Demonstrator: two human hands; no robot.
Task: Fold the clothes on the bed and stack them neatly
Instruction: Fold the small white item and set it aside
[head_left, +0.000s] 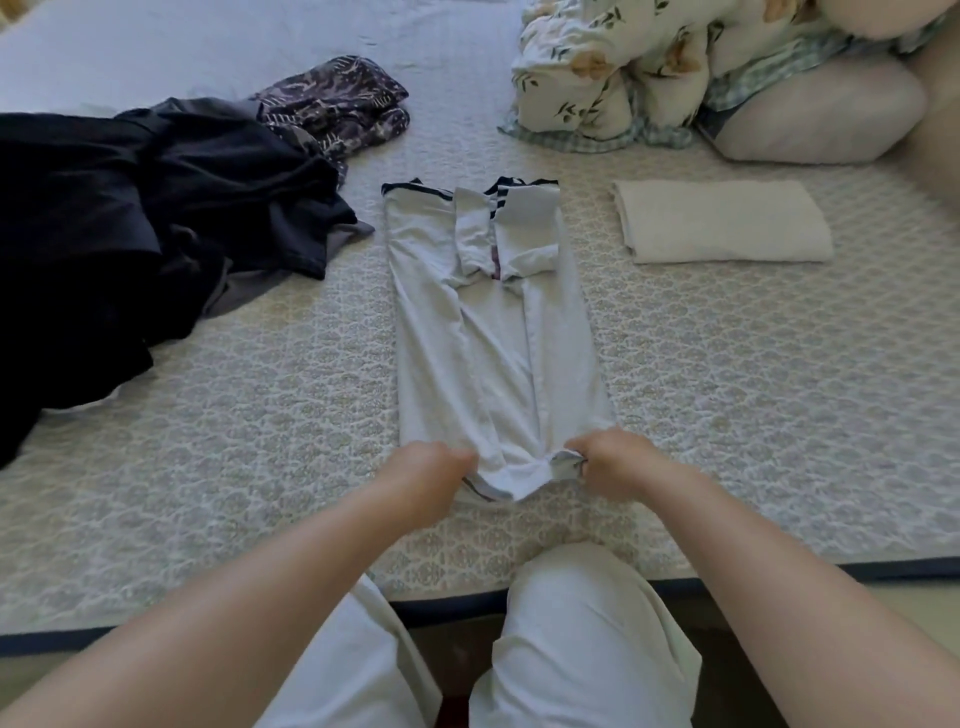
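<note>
White cloth with dark stripes makes the one shirt (493, 332) that lies in the middle of the bed (727, 389), already folded into a long narrow strip with both sleeves turned inward. Its striped end is far from the person and its near end is gathered between the two hands. The left hand (431, 470) has its fingers curled round the near left corner of the shirt, and the right hand (615, 460) pinches the near right corner, so both hands hold the same edge, which is a little bunched between them.

One folded white towel (722, 223) lies flat to the right of the shirt, apart from it. To the left there is one pile of dark clothes (156, 218), not folded, and just behind it one patterned purple garment (337, 104), crumpled. At the far right one flowered blanket (623, 67) is bundled up, with one pale pillow (815, 114) beside it.
</note>
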